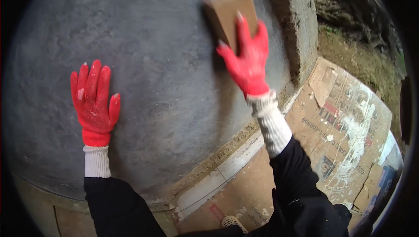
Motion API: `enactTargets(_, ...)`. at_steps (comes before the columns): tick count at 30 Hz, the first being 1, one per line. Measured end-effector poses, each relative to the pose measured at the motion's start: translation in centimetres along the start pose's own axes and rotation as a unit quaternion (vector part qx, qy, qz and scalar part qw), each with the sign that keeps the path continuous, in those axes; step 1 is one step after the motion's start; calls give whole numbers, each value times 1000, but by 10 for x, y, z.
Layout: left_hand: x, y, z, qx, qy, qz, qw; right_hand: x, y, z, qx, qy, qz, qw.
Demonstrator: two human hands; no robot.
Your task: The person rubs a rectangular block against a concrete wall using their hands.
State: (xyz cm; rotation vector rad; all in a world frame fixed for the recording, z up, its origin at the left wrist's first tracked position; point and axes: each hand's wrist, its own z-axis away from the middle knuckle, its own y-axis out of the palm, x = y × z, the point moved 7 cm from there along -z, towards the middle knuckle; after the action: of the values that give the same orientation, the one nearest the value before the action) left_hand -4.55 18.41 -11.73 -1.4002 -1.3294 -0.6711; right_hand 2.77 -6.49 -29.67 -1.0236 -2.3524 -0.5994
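A smooth dark grey cement surface [161, 88] fills the left and middle of the view. My left hand [94, 102], in a red-coated glove with a white knit cuff, lies flat against it with the fingers spread, holding nothing. Farther up and to the right, my right hand [248, 58], gloved alike, grips a brown rectangular block [232, 12] by its near end. The block is slightly blurred, and I cannot tell its material. It appears to be on or just off the grey surface, casting a shadow to its left.
A rough concrete edge [301, 23] borders the grey surface on the right. Below runs a strip of white tiles [240, 158]. Flattened cardboard [297, 121] splashed with white covers the floor, with bare earth [366, 62] beyond. A perforated light shoe [233, 223] shows at the bottom.
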Motion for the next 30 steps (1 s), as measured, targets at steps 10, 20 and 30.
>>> enactTargets(10,20,-17,21,-246,-212,8,946,-39,-1,61,39,77,114,990)
enactTargets(20,-89,13,67,-368,-548,307,686,37,22,-31,201,-145,143,958)
enactTargets(30,-97,21,60,-322,-552,278,717,18,27,-62,113,-153,112,975)
